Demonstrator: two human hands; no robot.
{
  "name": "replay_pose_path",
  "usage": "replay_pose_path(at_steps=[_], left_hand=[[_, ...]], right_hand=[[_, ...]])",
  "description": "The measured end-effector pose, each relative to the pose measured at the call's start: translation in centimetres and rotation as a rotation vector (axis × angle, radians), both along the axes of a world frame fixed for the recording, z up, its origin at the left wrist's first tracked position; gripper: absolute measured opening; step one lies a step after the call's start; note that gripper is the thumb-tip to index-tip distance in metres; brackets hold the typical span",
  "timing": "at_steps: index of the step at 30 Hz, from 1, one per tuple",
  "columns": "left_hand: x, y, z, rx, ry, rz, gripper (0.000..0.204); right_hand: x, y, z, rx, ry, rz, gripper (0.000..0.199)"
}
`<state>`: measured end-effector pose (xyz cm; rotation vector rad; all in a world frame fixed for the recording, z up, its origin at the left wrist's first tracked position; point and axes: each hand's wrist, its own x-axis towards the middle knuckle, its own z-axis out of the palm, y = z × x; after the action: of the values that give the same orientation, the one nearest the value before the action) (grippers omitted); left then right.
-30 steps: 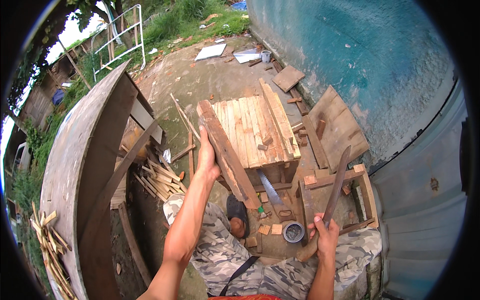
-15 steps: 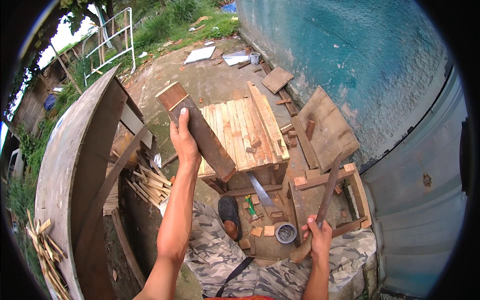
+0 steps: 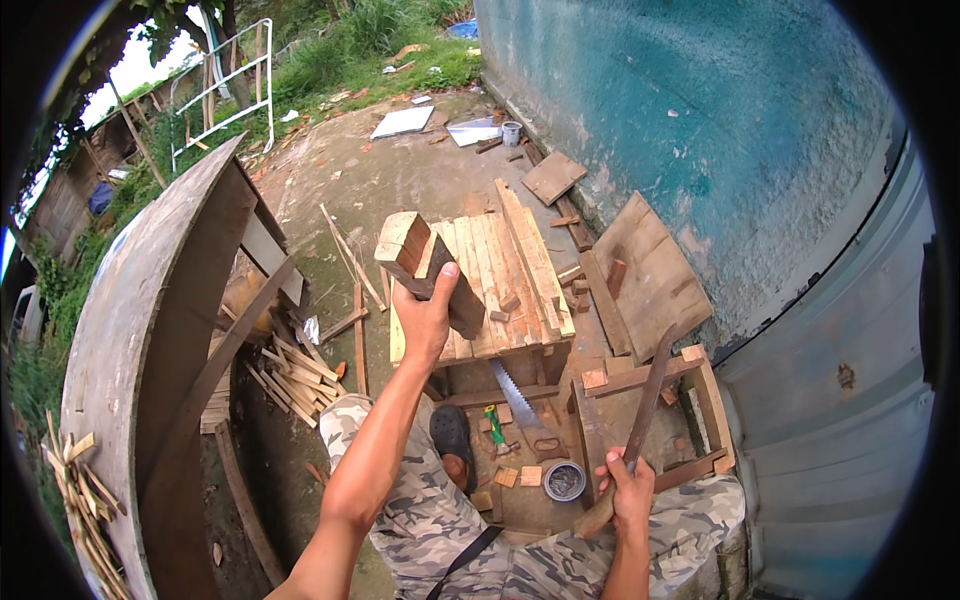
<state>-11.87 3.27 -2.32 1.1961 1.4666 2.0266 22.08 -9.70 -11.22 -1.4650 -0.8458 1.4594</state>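
Note:
My left hand (image 3: 428,318) is closed around a thick dark wooden block (image 3: 404,247), thumb along its side. The block is held up above a small slatted wooden table (image 3: 475,235), its pale notched end turned toward me. In my right hand (image 3: 630,488), low over my lap, is a machete (image 3: 655,395) with a long dark blade and wooden handle. Its blade points up and away, passing in front of a wooden frame (image 3: 718,410). Below the table lie a handsaw (image 3: 516,395), a green-handled hammer (image 3: 496,430) and a tub of nails (image 3: 565,482).
A large board structure (image 3: 110,350) stands at my left, with thin wood strips (image 3: 300,375) piled beside it. A plywood panel (image 3: 655,265) leans by the blue wall (image 3: 680,130). Metal sheeting (image 3: 840,420) closes the right side. My foot in a dark clog (image 3: 452,435) rests near the hammer.
The wooden block has been tilted so that its notched end now faces me, and my left hand has shifted right and lower. The machete remains in my right hand, nearly unmoved.

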Motion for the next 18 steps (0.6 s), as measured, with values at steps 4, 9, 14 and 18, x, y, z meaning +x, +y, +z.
replay_pose_path(at_steps=[4,9,14,18], left_hand=[[1.6,-0.1,-1.3,0.046,0.063,0.033,0.058],[1.1,0.0,-2.9,-0.019,0.102,-0.004,0.081],[1.2,-0.1,-3.0,0.094,0.170,0.034,0.103],[1.2,-0.8,-2.1,0.201,0.222,-0.111,0.108]], right_hand=[[0.1,-0.2,-0.2,0.012,-0.026,0.004,0.025],[0.2,-0.4,-0.4,0.001,-0.022,0.003,0.025],[-0.1,-0.5,-0.8,0.029,-0.063,0.039,0.024],[-0.5,-0.6,-0.6,0.050,-0.061,0.101,0.026]])
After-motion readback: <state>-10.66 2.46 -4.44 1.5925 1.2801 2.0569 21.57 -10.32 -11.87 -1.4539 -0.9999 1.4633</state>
